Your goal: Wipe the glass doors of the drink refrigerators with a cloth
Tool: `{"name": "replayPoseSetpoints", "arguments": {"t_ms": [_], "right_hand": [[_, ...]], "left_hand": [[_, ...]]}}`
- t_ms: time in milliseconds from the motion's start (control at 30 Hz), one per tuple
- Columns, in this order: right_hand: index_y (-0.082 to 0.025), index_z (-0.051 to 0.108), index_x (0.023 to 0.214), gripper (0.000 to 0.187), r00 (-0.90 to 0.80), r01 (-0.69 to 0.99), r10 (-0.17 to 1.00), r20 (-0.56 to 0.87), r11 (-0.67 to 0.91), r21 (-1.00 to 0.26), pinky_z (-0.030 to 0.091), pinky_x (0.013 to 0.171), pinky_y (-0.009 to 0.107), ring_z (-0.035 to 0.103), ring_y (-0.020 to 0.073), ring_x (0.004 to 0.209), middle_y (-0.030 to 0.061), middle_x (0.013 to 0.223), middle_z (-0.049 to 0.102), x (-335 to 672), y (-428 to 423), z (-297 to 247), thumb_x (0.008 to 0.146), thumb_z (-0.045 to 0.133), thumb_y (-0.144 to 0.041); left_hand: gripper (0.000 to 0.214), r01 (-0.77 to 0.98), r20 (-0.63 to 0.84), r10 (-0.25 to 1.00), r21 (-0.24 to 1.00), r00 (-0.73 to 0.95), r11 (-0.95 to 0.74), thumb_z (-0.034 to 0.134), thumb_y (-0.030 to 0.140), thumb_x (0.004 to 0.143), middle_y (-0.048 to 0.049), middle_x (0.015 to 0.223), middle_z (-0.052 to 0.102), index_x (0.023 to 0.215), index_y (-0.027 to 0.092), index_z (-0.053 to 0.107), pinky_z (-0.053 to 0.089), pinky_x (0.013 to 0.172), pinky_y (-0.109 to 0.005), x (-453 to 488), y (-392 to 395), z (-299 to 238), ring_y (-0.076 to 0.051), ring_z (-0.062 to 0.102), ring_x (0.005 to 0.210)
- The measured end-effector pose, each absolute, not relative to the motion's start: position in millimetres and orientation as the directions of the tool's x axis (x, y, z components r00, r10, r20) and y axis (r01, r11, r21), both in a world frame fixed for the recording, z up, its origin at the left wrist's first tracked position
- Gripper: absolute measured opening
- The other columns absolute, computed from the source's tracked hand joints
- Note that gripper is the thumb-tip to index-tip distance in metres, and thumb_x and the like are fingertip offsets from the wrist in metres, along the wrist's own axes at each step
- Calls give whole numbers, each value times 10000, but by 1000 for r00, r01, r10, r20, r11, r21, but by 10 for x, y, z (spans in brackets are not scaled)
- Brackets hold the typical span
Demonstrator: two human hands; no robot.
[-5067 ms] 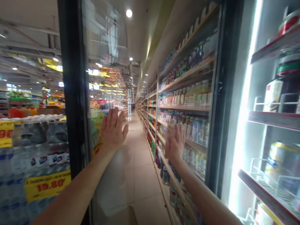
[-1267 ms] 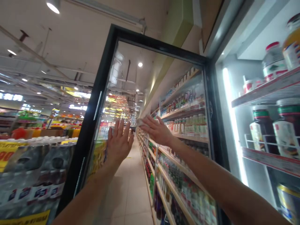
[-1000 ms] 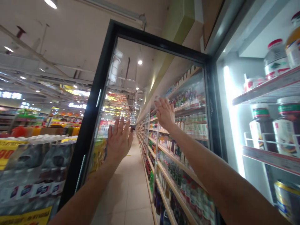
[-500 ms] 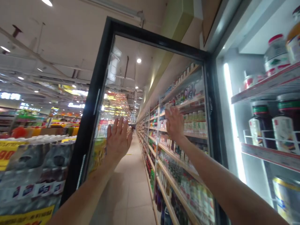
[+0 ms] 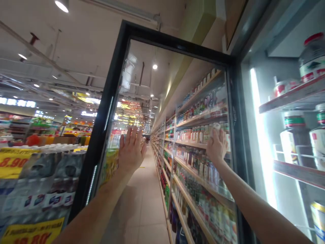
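Holding a small white wad (image 5: 216,126), the right hand (image 5: 217,147) is raised at the glass door (image 5: 165,101), its fingers close together and bent over the wad, which sits at their tips; the weave or material is too blurred to tell. Well to their left, the left hand (image 5: 131,150) lies open on the same pane, palm toward it, fingers pointing up and a little apart, with nothing in their grip. Around both sets of fingers runs the door's black frame (image 5: 177,45), its top edge above them, one upright left of the left fingers and the other just right of the right fingers. Between and below the fingers, bottle-lined shelves (image 5: 195,134) and a tiled floor (image 5: 142,217) show in the pane.

Farther right of the right fingers, a lit strip (image 5: 262,135) stands inside a cooler, beside dark bottles (image 5: 294,135) with green bands and, higher up, a red-capped bottle (image 5: 312,57). Out past the left fingers, beyond the frame, are stacked bottle packs (image 5: 48,183) with a yellow price card (image 5: 15,162) reading 8.90.
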State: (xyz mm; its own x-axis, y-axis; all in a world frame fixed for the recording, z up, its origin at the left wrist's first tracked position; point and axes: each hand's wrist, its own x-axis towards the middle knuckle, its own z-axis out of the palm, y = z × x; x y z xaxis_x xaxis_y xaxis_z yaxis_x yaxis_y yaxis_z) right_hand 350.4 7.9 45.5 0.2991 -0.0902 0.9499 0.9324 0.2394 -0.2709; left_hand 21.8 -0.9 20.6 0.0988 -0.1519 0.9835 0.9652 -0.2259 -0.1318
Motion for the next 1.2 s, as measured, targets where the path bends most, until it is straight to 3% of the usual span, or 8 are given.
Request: {"name": "replayPoseSetpoints", "arguments": {"t_ms": [200, 267, 467, 767, 833, 1000, 1067, 1200], "right_hand": [[-315, 516, 1282, 463, -488, 832, -79, 869, 259, 491, 227, 1118, 458, 260, 209, 1391, 16, 1419, 448, 2808, 34, -62, 845, 422, -193], [-323, 525, 1272, 459, -386, 883, -66, 920, 264, 389, 227, 1118, 465, 293, 203, 1377, 17, 1415, 453, 2980, 39, -56, 843, 425, -195], [-120, 478, 1323, 509, 456, 874, -173, 873, 273, -403, 333, 980, 634, 327, 362, 1338, 229, 1456, 317, 3826, 160, 154, 846, 349, -244], [-262, 518, 1262, 451, -513, 750, -154, 844, 398, 528, 351, 1076, 455, 304, 211, 1376, 68, 1380, 486, 2886, 56, -338, 829, 428, -173], [-239, 569, 1200, 397, -428, 812, -163, 889, 362, 457, 341, 1076, 469, 338, 230, 1357, 86, 1371, 493, 3104, 79, -276, 828, 439, -185], [-115, 547, 1245, 449, 346, 902, -242, 906, 353, -250, 322, 1061, 537, 352, 328, 1329, 205, 1417, 395, 3443, 197, 90, 857, 371, -255], [-146, 488, 1313, 475, 264, 913, -198, 944, 368, -178, 309, 1066, 556, 294, 321, 1363, 171, 1441, 373, 3138, 162, 77, 873, 356, -270], [-243, 441, 1353, 501, -373, 829, -94, 923, 412, 377, 293, 1099, 495, 210, 254, 1409, 74, 1467, 367, 2416, 6, -156, 854, 416, -231]], "left_hand": [[529, 961, 983, -153, -135, 100, -241, 408, 331, 894, -164, 1454, 353, 1384, 136, 367, 181, 1126, -502, 192, -1, 203, -277, 228, 1395], [532, 957, 985, -143, -134, 99, -257, 407, 328, 893, -162, 1457, 348, 1389, 143, 361, 177, 1126, -508, 196, -13, 204, -278, 226, 1395], [534, 964, 987, -134, -119, 88, -238, 403, 320, 890, -159, 1456, 351, 1390, 136, 358, 193, 1119, -509, 236, -56, 206, -279, 228, 1394], [512, 966, 989, -119, -109, 82, -233, 393, 330, 892, -148, 1449, 368, 1364, 131, 399, 202, 1118, -498, 225, -66, 201, -277, 248, 1387], [510, 968, 991, -111, -102, 78, -230, 392, 329, 889, -147, 1449, 368, 1358, 127, 405, 201, 1120, -495, 234, -73, 201, -278, 249, 1387], [526, 965, 993, -92, -93, 73, -246, 397, 336, 881, -144, 1461, 348, 1366, 134, 394, 181, 1127, -497, 252, -77, 203, -271, 226, 1395], [528, 962, 994, -87, -91, 71, -258, 390, 342, 885, -144, 1465, 341, 1370, 134, 389, 171, 1131, -492, 246, -74, 205, -266, 221, 1398], [526, 959, 995, -68, -84, 68, -272, 373, 353, 896, -148, 1458, 354, 1373, 131, 388, 162, 1132, -492, 227, -68, 211, -267, 225, 1397]]}}
